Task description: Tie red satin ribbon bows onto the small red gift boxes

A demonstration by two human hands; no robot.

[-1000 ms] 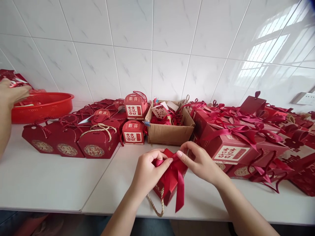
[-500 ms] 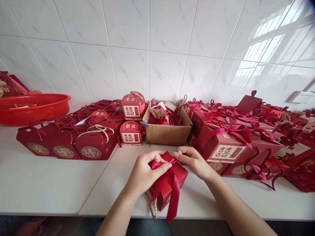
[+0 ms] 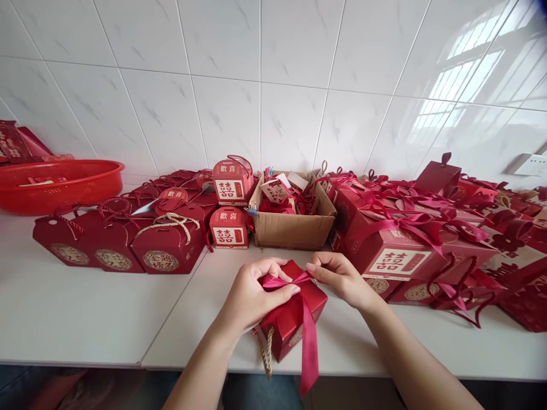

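Note:
A small red gift box [image 3: 285, 333] stands near the table's front edge, with a gold twisted cord [image 3: 268, 353] hanging at its left side. Across its top runs a shiny red ribbon [image 3: 308, 347], gathered in a bow; one tail hangs down the front past the table edge. My left hand [image 3: 260, 293] is closed on the left side of the bow, thumb over the ribbon. At the box's far right, my right hand [image 3: 337, 279] pinches the other part of the ribbon between thumb and forefinger. The knot is partly hidden by my left fingers.
Behind the hands stands a cardboard box [image 3: 294, 230] of small red things and tags. Rows of red gift boxes [image 3: 160, 259] fill the left, near a red plastic basket [image 3: 60, 193]. Ribboned red boxes [image 3: 397, 262] are piled at the right. A tiled wall [image 3: 294, 125] closes the back.
The ribbon has been drawn tauter between my hands, and my right hand has shifted slightly right. The front tail has swung right; the part that lay over the front left has gone from there.

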